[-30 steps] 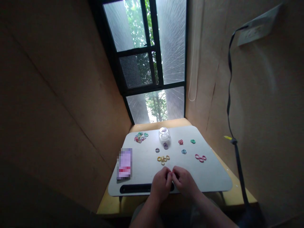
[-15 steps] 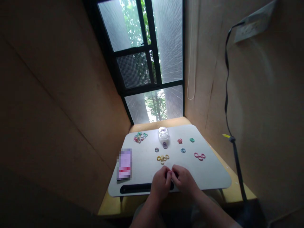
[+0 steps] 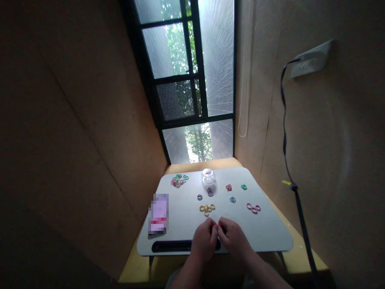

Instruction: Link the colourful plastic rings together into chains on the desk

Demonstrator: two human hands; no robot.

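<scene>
My left hand (image 3: 205, 240) and my right hand (image 3: 234, 237) meet over the front of the white table (image 3: 177, 224), fingertips pinched together. Whatever lies between them is too small or too hidden to name. Just beyond my fingers is a cluster of yellow rings (image 3: 207, 208), which look like small hair ties. Pink rings (image 3: 253, 208) lie to the right. Further back are small groups in blue (image 3: 232, 199), red (image 3: 229, 187), green (image 3: 244, 187), dark (image 3: 199, 197) and purple (image 3: 210, 192). A mixed-colour pile of rings (image 3: 178, 181) sits at the back left.
A clear round jar (image 3: 208, 179) stands at the back middle. On the left lies a blurred purple packet or phone (image 3: 159, 214). A black slot (image 3: 171, 246) runs along the front edge. Walls and a window (image 3: 198, 144) enclose the table; a black cord (image 3: 285, 132) hangs on the right.
The view has tilted up slightly, so the table sits lower in the picture. My hands remain pinched together in the same place, and the rings and jar have not moved.
</scene>
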